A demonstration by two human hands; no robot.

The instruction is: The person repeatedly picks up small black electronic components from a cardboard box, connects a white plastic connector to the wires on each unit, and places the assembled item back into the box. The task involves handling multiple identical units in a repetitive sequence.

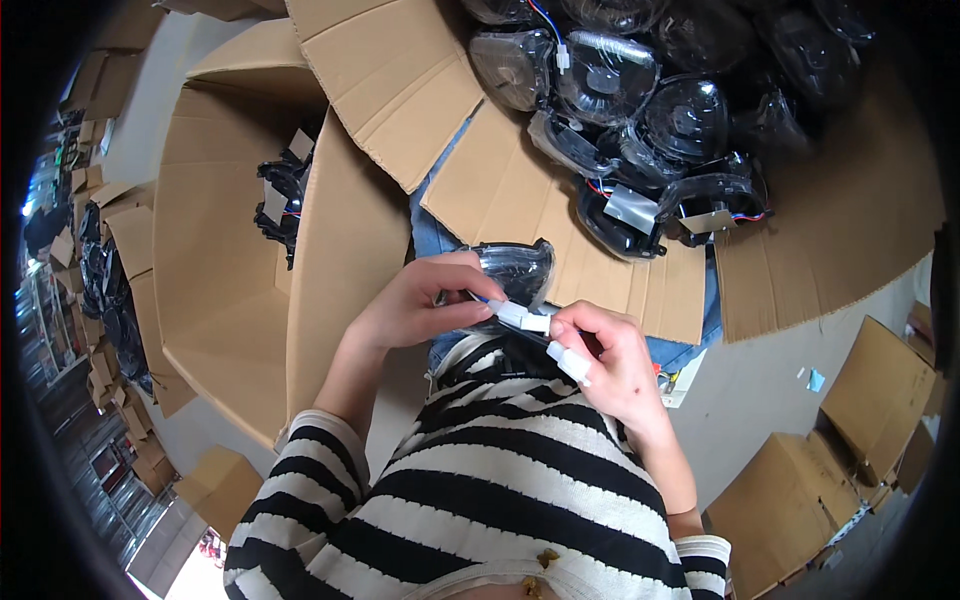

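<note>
My left hand [425,298] is closed, its thumb and finger pinching a white wire connector [522,318] with a bit of blue wire by the fingertips. From the other end, the thumb and finger of my right hand [622,362] pinch the same connector. A second white piece [570,362] lies along my right hand's fingers; I cannot tell whether it is tape or another plug. Just beyond my hands, on my lap, rests a clear-lensed lamp unit [518,268] with a black housing, partly covered by my left hand.
Ahead, a large open carton [570,220] holds many clear-and-black lamp units [685,118], some with wires. To the left stands a deep open carton [215,230] with a few dark wired lamp units [288,195] inside. More cartons [790,500] stand at the lower right.
</note>
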